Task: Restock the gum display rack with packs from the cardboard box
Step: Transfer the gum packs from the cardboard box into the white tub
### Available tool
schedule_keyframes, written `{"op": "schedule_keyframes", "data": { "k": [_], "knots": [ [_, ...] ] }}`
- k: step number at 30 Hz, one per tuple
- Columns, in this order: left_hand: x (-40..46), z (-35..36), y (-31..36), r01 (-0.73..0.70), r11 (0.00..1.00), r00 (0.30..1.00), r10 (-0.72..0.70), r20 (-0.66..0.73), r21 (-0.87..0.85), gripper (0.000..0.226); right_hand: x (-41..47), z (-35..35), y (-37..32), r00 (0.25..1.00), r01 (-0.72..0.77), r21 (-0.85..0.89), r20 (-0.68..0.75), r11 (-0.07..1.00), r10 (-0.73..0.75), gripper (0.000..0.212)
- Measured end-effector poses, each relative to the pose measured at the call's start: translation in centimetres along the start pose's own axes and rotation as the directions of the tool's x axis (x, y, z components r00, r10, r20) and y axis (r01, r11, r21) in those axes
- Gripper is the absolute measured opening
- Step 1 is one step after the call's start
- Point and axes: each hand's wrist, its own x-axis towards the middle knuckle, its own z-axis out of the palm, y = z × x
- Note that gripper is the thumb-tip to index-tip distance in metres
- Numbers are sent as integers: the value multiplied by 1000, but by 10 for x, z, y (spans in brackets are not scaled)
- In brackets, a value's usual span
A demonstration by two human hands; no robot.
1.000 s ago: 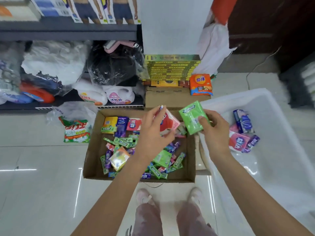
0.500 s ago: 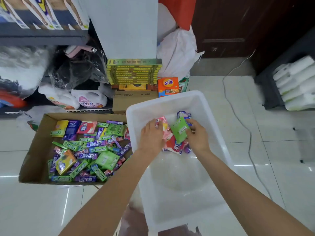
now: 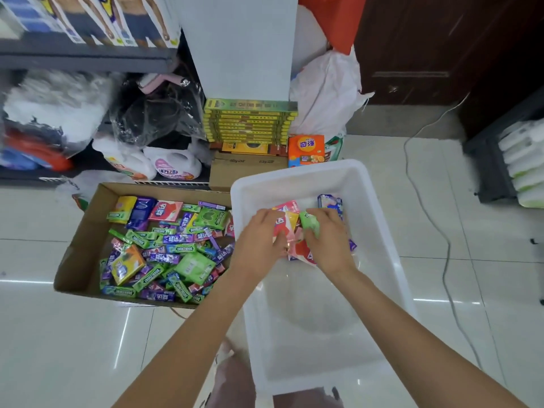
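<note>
A cardboard box [image 3: 73,260] on the floor at the left holds several gum packs [image 3: 176,248] in green, purple, red and yellow. To its right stands a white plastic bin [image 3: 379,231] with a small heap of packs at its far end. Both my hands are low inside the bin over that heap. My left hand [image 3: 262,240] holds a red-and-pink pack [image 3: 284,223]. My right hand [image 3: 329,242] grips a green pack [image 3: 310,223]. A blue pack [image 3: 329,201] lies just behind them. No display rack is in view.
A stack of yellow-green flat boxes [image 3: 250,120] and an orange carton [image 3: 306,150] stand behind the bin. Detergent jugs [image 3: 173,164] and bagged goods sit under the left shelf. A white cable [image 3: 426,201] runs over the tiles on the right, near a dark rack [image 3: 506,160].
Both hands carried the red and green packs from above the cardboard box rightwards into the white bin and lowered them onto the heap there. My view swung right with them.
</note>
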Motion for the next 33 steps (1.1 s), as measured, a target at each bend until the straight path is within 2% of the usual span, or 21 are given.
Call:
{"op": "schedule_keyframes", "data": {
  "k": [6,11,15,20,26,31,33],
  "knots": [
    [-24,-62,-51,86,992,965,-105,-241,-89,33,-9,29,-79,958,282,17,52,959,-283,35],
    [-45,-111,-148,272,961,929,-274,-250,-43,34,-13,89,-144,916,373,29,145,927,-373,31],
    [-68,-142,-231,393,920,909,-391,-146,-18,36,-12,158,-181,905,336,-22,285,942,-316,32],
    [-83,-160,-319,421,898,899,-432,73,123,51,-15,240,-202,903,161,-50,411,986,-126,32],
    [-78,-144,-363,308,944,902,-330,278,121,69,-5,306,-206,889,47,-140,458,989,23,44],
    [-71,-135,-375,235,957,915,-276,295,169,79,5,332,-209,890,19,-133,454,991,44,50],
    [-70,-132,-377,228,956,912,-277,303,186,82,7,339,-211,907,-37,-96,415,995,74,46]
  ]
}}
